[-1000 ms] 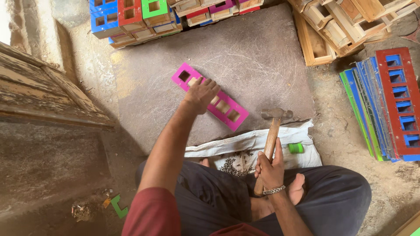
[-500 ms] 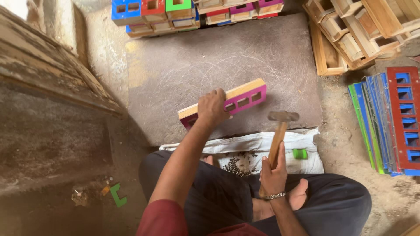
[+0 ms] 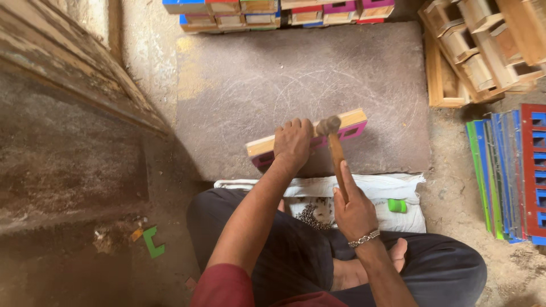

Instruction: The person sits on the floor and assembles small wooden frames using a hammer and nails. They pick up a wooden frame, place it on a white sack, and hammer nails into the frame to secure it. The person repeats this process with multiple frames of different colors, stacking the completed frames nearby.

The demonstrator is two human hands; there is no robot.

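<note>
Below, we hold pink wooden frame [image 3: 307, 141] on edge upon grey slab [image 3: 239, 96], left hand [image 3: 293, 143] clasped over top rail; right hand [image 3: 354, 210] closed round hammer [image 3: 335, 153]. Frame looks stiff, light; grasp rail, not slats.

The frame [image 3: 307, 142] is pink on its face with a pale bare-wood edge. The hammer [image 3: 336, 159] has a brown wooden handle and a dull grey head. The slab [image 3: 256, 79] is grey and scratched. The stacked frames [image 3: 512, 170] are red, blue and green. The cloth [image 3: 369, 187] is white.
</note>
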